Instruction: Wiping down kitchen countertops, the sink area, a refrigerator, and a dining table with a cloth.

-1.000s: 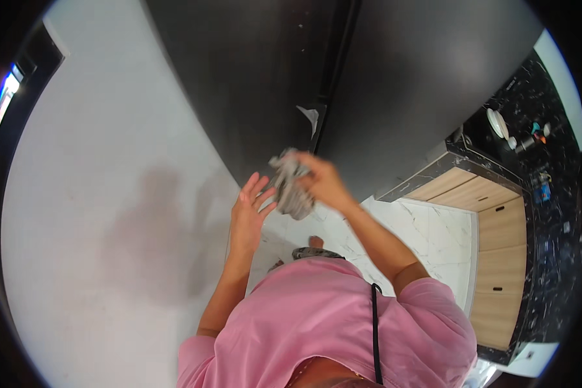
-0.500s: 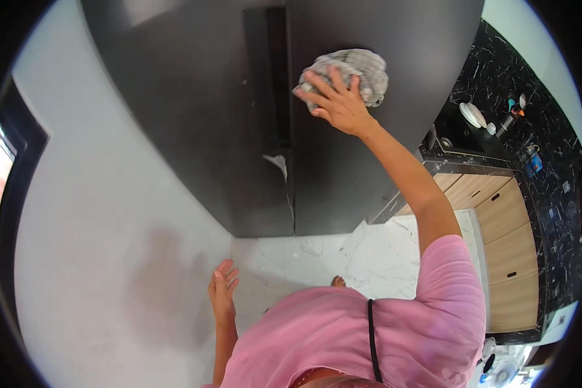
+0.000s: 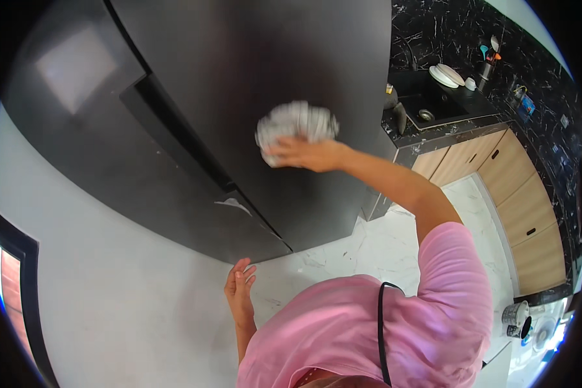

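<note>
My right hand (image 3: pixel 307 155) is on a crumpled grey-white cloth (image 3: pixel 297 123), blurred by motion, pressed against the right door of a dark refrigerator (image 3: pixel 323 58). The cloth sits to the right of the long recessed handle (image 3: pixel 168 126). A loose pale flap (image 3: pixel 233 205) hangs beside the door seam below the handle. My left hand (image 3: pixel 239 291) hangs near the fridge's lower edge, fingers apart and loosely bent, holding nothing.
Dark marbled counter (image 3: pixel 451 128) with black sink (image 3: pixel 433 100), white plates (image 3: pixel 444 75) and utensil holder (image 3: pixel 486 68) at right, above wooden cabinets (image 3: pixel 501 200). Pale wall (image 3: pixel 110 284) and dark-framed opening (image 3: pixel 26 271) at left. Marble floor (image 3: pixel 330 258) below.
My right hand has carried the cloth up onto the right door and shifted it away from the handle. My left hand has left the cloth and dropped. The view has turned.
</note>
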`<state>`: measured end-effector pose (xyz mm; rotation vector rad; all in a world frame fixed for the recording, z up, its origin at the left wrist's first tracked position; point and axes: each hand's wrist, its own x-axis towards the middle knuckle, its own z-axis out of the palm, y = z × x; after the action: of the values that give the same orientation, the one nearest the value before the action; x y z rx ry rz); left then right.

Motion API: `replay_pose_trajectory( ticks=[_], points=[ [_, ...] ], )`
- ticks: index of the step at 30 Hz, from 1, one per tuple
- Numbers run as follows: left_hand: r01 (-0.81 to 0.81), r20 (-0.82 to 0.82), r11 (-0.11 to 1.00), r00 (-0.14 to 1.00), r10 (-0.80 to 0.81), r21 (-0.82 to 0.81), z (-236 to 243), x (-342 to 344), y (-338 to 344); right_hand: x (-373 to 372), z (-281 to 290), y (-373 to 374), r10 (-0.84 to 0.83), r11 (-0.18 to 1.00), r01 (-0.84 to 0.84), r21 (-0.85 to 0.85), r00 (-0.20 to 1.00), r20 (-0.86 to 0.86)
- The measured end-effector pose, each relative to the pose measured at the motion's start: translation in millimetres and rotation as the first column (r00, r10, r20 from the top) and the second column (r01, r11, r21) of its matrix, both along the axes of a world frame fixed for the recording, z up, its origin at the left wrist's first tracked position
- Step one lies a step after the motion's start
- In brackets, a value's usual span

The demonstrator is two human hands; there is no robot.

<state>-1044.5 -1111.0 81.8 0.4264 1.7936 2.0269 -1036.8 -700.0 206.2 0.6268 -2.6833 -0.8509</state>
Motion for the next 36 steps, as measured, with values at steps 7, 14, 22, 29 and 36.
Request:
replay_pose_trajectory(
  ticks=[7, 14, 22, 29, 36],
  points=[
    [0.037, -0.041, 0.993, 0.998, -0.042, -0.115, 0, 9, 47, 36, 145, 76, -0.239, 0.892, -0.116, -0.436, 0.699, -0.674],
    [0.184, -0.059, 0.980, 0.980, -0.188, -0.074, 9, 30, 112, 41, 50, 66, -0.599, 0.759, -0.114, -0.641, 0.265, -0.756],
    [0.448, 0.023, 0.886, 0.893, -0.449, -0.122, -5, 36, 143, 110, -207, 46, -0.846, -0.014, -0.446, -0.895, 0.483, -0.227],
    [0.590, 0.401, 0.807, 0.731, -0.552, 0.036, -26, 37, 212, 199, -149, -2, -0.463, -0.853, -0.422, 0.309, 0.883, -0.074],
    [0.616, 0.535, 0.535, 0.208, -0.819, 0.578, -37, 63, 257, 242, -152, -53, -0.480, -0.839, -0.410, 0.359, 0.868, -0.131]
  ],
)
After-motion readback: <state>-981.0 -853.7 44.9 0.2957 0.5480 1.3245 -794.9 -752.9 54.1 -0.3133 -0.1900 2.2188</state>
